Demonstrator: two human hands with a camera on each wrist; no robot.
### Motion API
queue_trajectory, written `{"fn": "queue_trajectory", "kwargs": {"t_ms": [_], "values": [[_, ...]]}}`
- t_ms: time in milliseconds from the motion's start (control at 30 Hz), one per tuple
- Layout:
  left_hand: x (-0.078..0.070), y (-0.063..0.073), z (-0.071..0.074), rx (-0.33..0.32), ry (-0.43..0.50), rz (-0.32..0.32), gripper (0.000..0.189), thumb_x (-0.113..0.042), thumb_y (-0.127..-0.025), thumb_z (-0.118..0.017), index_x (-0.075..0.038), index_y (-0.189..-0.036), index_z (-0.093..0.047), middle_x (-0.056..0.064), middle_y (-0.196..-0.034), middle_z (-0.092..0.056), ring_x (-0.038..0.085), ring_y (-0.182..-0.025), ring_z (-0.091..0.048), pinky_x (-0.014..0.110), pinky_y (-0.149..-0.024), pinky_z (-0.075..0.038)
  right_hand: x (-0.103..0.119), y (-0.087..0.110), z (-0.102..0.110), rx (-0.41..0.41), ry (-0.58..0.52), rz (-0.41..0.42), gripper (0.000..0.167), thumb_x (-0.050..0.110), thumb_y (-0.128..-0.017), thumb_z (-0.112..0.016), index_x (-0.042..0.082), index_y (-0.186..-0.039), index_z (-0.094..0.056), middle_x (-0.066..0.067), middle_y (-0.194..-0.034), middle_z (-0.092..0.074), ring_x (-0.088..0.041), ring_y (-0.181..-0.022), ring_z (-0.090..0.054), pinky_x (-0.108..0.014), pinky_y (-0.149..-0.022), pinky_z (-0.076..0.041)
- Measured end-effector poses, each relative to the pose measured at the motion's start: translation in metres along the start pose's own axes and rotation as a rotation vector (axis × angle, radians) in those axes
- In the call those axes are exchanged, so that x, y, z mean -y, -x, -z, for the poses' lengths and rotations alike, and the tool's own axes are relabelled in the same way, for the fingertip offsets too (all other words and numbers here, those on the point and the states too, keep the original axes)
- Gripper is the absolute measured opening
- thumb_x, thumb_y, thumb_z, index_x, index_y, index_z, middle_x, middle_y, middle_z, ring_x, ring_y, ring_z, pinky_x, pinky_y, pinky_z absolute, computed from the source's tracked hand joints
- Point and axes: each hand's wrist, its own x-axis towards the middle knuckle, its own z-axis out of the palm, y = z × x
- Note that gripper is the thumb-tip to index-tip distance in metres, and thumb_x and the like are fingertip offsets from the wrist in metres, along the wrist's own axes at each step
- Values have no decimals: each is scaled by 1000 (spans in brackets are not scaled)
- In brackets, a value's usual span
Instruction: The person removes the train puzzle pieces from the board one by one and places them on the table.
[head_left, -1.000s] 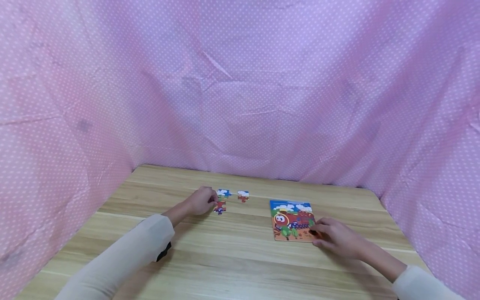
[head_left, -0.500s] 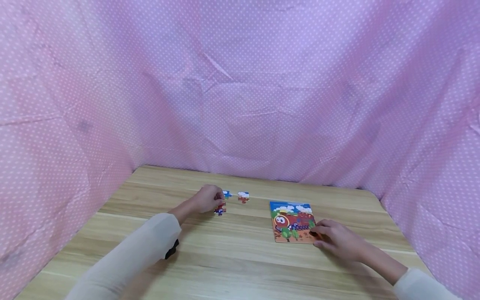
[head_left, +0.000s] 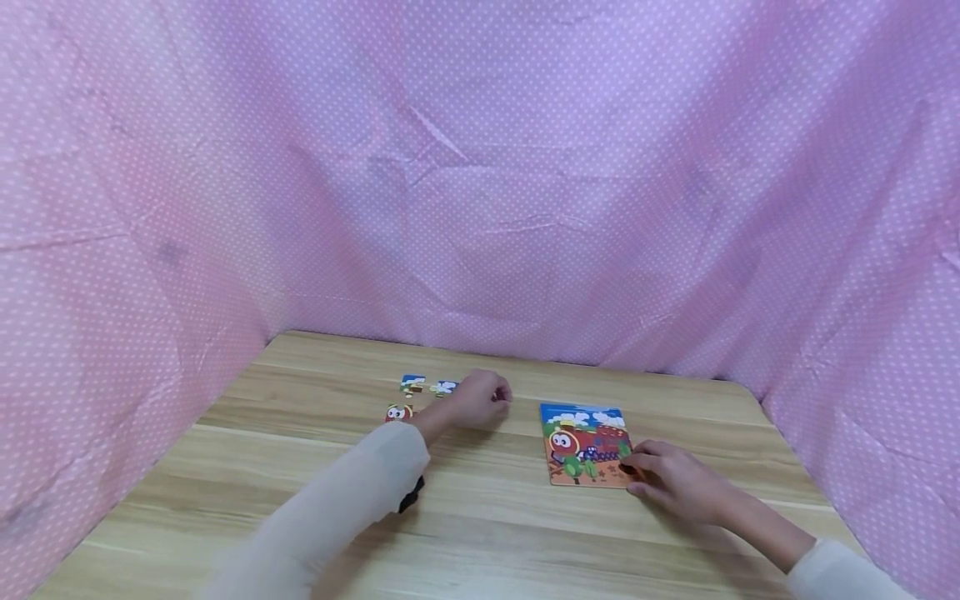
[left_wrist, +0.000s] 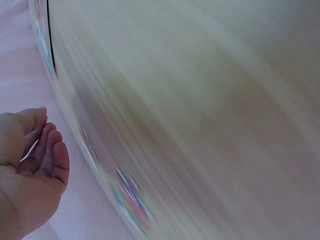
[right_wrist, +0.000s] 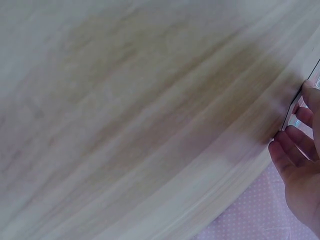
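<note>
My left hand point(head_left: 482, 398) hovers over the far middle of the table with its fingers loosely curled. Nothing shows between thumb and fingers in the left wrist view. Close to its left lie jigsaw pieces: one with blue sky point(head_left: 412, 383), a cloud piece point(head_left: 446, 387) and one with a face point(head_left: 398, 412); the hand and forearm hide others. A picture board point(head_left: 581, 429) with a red cartoon train lies flat on the right. At its lower right edge, my right hand point(head_left: 678, 479) grips the board between thumb and fingers; a small dark patch there is unclear.
The wooden table point(head_left: 465, 533) ends at a far edge, backed by a pink dotted cloth point(head_left: 480, 208) that also rises at both sides. My left forearm reaches across the table's left half.
My left hand has moved right across the jigsaw pieces, uncovering those on the left and covering those on the right. My right hand and the picture board stay in place.
</note>
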Motion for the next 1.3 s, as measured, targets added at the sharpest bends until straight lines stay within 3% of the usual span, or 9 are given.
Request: {"fn": "queue_trajectory", "kwargs": {"t_ms": [300,500,700,1000,1300], "values": [[-45,-30,-38,39,28,-40,6,-12,-98,-70,-8,-102,-71,-6,-86,-63,6,-79,-57,17,-73,-49,1,2,-3,-25,20,4,29,25,-94,-76,8,-117,-74,-5,-109,-67,-11,-92,-63,-36,-75,-57],[-64,-44,-61,39,55,-24,14,-16,-97,-72,-7,-108,-72,-5,-88,-64,5,-80,-56,17,-73,-49,3,-2,-4,-42,27,26,27,25,-95,-76,8,-116,-75,-4,-108,-67,-11,-92,-62,-36,-75,-57],[-79,-55,-79,84,59,0,23,-22,-96,-75,-8,-114,-73,-5,-96,-67,3,-86,-58,17,-80,-50,2,-3,-4,-74,25,50,26,23,-93,-78,8,-114,-75,-2,-106,-67,-10,-89,-62,-35,-74,-57],[-89,-64,-95,111,-24,13,34,-35,-92,-79,-15,-119,-74,-8,-103,-69,2,-92,-60,17,-84,-48,-2,-1,-6,-106,12,83,26,21,-90,-80,7,-112,-75,-2,-103,-67,-5,-86,-58,-30,-68,-53],[-96,-60,-96,111,-32,46,34,-41,-86,-83,-21,-112,-76,-13,-99,-68,0,-91,-58,19,-84,-46,-2,-3,-6,-108,-11,86,26,18,-90,-80,6,-112,-75,-2,-103,-67,-5,-83,-58,-28,-66,-52]]}}
